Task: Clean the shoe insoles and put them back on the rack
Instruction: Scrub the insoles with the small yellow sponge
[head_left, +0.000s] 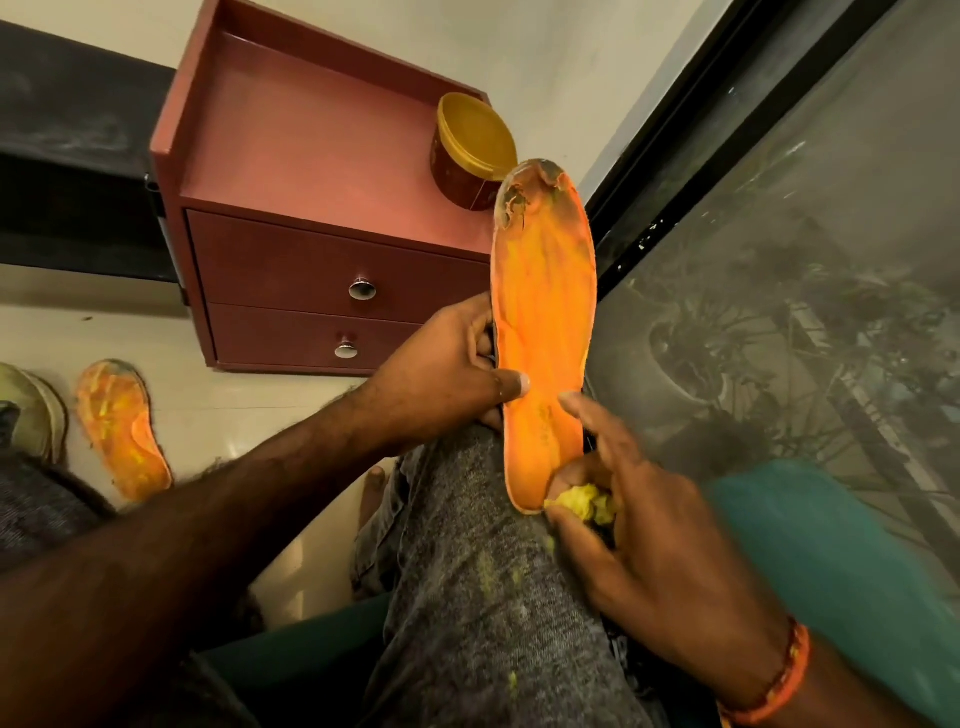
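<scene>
While the left hand (457, 364) grips one orange insole (545, 332) by its edge at centre frame, propped on a knee, the right hand (639, 519) pinches a yellow wad (584, 506) against its heel end.
Second insole (122, 428): on the floor, lower left, beside a shoe (31, 410).
Cabinet (311, 208), upper centre, carries a yellow-lidded tub (472, 150).
Step, as judged: wiping the first insole. Next move calls for strokes toward the torn toe, keeping the grip firm.

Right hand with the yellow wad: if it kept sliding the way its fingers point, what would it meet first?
Likely only more of the orange insole itself; the right hand points up along it toward the torn toe end.
</scene>
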